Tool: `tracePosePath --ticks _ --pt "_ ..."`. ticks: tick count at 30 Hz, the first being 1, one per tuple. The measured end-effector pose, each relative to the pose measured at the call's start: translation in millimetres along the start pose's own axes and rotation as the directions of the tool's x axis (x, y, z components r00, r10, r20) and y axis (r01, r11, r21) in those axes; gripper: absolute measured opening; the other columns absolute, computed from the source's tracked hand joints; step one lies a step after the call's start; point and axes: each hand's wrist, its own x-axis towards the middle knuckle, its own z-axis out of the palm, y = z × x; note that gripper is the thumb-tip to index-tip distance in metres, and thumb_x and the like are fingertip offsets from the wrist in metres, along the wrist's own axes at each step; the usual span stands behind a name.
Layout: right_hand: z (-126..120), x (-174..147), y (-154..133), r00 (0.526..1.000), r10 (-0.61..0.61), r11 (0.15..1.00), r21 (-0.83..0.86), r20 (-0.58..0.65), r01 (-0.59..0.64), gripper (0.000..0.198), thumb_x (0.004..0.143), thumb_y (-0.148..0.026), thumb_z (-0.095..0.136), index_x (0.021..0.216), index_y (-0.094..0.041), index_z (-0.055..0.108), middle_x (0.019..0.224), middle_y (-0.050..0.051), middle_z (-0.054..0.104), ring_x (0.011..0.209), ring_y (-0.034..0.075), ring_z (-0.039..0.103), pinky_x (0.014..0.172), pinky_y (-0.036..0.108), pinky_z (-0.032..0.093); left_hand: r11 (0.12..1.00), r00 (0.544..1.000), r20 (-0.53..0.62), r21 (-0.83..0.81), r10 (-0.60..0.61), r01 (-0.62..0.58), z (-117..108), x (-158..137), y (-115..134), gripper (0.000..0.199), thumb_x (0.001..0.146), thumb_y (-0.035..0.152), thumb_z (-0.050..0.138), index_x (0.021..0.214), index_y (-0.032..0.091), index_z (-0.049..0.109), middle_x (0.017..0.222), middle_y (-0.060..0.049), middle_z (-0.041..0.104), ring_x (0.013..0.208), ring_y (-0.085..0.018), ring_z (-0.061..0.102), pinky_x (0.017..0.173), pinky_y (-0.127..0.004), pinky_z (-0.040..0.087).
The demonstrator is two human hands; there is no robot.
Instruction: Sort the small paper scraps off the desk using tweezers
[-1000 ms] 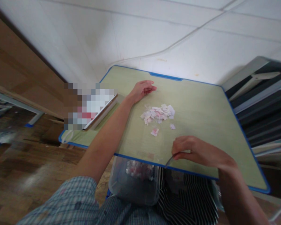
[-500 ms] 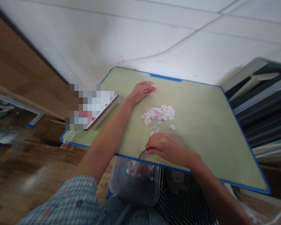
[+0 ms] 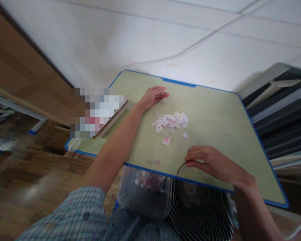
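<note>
On the pale green table lies a loose pile of small white and pink paper scraps. Nearer to me, a pinkish scrap and a white scrap lie apart from it. A faint, nearly see-through piece rests by the front edge. My right hand pinches what look like thin curved tweezers, their tip at the blue front edge. Beyond the pile to the left, my left hand rests on the tabletop, fingers extended and holding nothing.
A clear plastic bin with scraps inside sits below the front edge, beside striped cloth. At the table's left is a flat, partly blurred-out object. A white wall stands behind, with folded dark furniture on the right.
My right hand has moved right along the front edge with the tweezers, uncovering the pinkish scrap and the faint piece. My left hand has stayed nearly still.
</note>
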Motion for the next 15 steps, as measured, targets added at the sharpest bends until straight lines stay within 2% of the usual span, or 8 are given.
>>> tracePosePath --ticks 2,6,10,12,15 --pt "2.9 12.9 -7.5 1.0 0.005 0.999 -0.048 0.003 -0.005 0.018 0.088 -0.019 0.053 0.077 -0.017 0.067 0.076 0.002 0.067 0.072 0.014 0.06 0.067 0.025 0.042 1.0 1.0 -0.005 -0.011 -0.007 0.007 0.6 -0.9 1.0 0.017 0.077 0.024 0.056 0.09 0.013 0.057 0.074 -0.003 0.068 0.073 -0.01 0.063 0.078 -0.022 0.044" --pt "9.7 36.1 -22.1 0.997 -0.071 0.985 -0.161 -0.013 0.068 0.017 0.088 -0.019 0.053 0.078 -0.017 0.067 0.076 0.003 0.067 0.074 0.015 0.06 0.067 0.026 0.041 1.0 1.0 -0.018 -0.014 -0.024 0.024 1.7 -2.2 2.9 0.016 0.078 0.023 0.055 0.089 0.013 0.057 0.073 -0.003 0.068 0.072 -0.009 0.063 0.078 -0.021 0.044" --pt "15.0 46.2 -27.9 0.992 -0.114 0.982 -0.155 -0.044 0.106 0.017 0.088 -0.021 0.053 0.077 -0.018 0.067 0.077 0.002 0.068 0.074 0.014 0.06 0.066 0.025 0.04 1.0 1.0 -0.02 -0.005 -0.023 0.023 0.7 -1.9 2.5 0.018 0.077 0.026 0.056 0.09 0.013 0.058 0.075 -0.004 0.068 0.076 -0.011 0.064 0.081 -0.023 0.044" --pt "15.6 47.4 -24.1 0.99 -0.08 0.994 -0.079 -0.119 0.071 0.016 0.087 -0.02 0.054 0.078 -0.018 0.067 0.077 0.002 0.068 0.071 0.013 0.06 0.065 0.024 0.041 1.0 1.0 -0.016 -0.01 -0.021 0.021 0.4 -1.9 2.0 0.017 0.077 0.026 0.057 0.089 0.013 0.058 0.076 -0.004 0.068 0.076 -0.011 0.065 0.082 -0.024 0.044" --pt "16.8 50.7 -12.7 0.949 0.098 0.995 0.053 -0.301 -0.086 0.012 0.084 -0.017 0.057 0.08 -0.016 0.068 0.075 0.003 0.07 0.064 0.012 0.059 0.06 0.023 0.041 1.0 1.0 -0.017 -0.017 -0.022 0.022 1.4 -2.4 2.1 0.015 0.078 0.024 0.055 0.089 0.013 0.058 0.075 -0.003 0.068 0.074 -0.01 0.064 0.082 -0.023 0.044"
